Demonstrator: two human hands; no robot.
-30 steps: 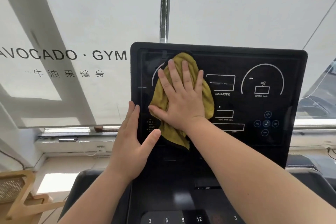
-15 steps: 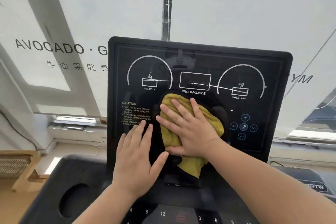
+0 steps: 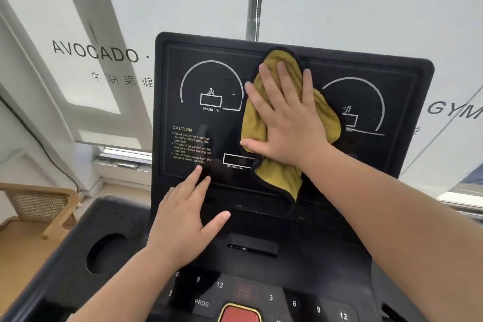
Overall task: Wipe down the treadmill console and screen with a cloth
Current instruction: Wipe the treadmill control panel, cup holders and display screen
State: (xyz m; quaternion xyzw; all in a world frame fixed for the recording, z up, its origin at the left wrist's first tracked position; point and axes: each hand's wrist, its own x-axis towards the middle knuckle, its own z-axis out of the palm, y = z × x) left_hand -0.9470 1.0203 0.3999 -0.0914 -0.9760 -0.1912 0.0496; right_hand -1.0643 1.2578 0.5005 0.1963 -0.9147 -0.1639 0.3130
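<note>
The treadmill console stands in front of the person, and its dark screen rises tilted at the back of it. Over the last second the yellow cloth has travelled far on this screen. First it was over the left dial, then low in the middle, and now it is high in the middle, with its top fold reaching the upper border. I judge that the wiping goes in broad sweeps and that the left and middle parts have already been passed. The right dial is only half covered, and the lower keypad with the red button looks not yet wiped.

The cloth lies crumpled and flat against the screen, between the two dials, and a loose tail of it hangs down to the lower border. The right hand lies on top of it, palm down, with the fingers straight and spread. It presses the cloth to the glass and does not clutch it. The left hand has slid down from the left edge of the screen. It now rests flat and open on the lower left of the panel and holds nothing. Its fingertips touch just under the caution text, apart from the cloth.
</note>
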